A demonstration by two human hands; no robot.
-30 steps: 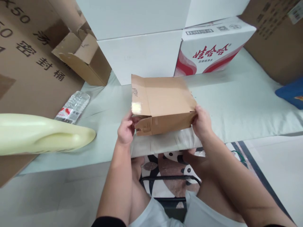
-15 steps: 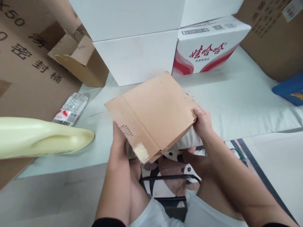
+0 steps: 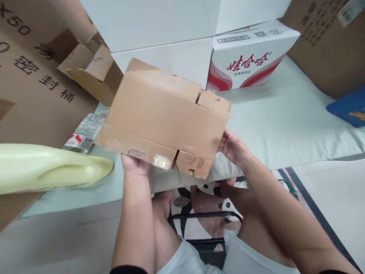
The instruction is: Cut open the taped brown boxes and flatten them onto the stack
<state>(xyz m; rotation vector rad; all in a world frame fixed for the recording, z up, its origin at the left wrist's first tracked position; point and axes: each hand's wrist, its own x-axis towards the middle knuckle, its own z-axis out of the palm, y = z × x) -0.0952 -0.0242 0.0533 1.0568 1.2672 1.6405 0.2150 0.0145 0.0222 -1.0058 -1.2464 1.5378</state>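
An opened-out brown cardboard carton (image 3: 165,110) is tilted in front of me, with a lower flap, a slotted tab and a patch of clear tape showing. My left hand (image 3: 135,164) grips it from below at its lower left edge; the fingers are mostly hidden behind the board. Beside the right edge is my right hand (image 3: 232,147), palm partly up and fingers loosely bent apart. Its fingertips are at the edge, and I cannot tell whether they touch it.
Pale green cloth (image 3: 273,125) covers the surface. White cartons (image 3: 251,61) stand behind, large brown boxes (image 3: 25,95) left and right. A clear bottle (image 3: 85,131), a pale yellow object (image 3: 57,167) and a small open box (image 3: 88,72) are at left; a blue container (image 3: 349,108) is at right.
The cardboard has swung open into a wider, flatter sheet and shifted left and up. My left hand has moved slightly left under it; the right hand's grip on the corner has loosened.
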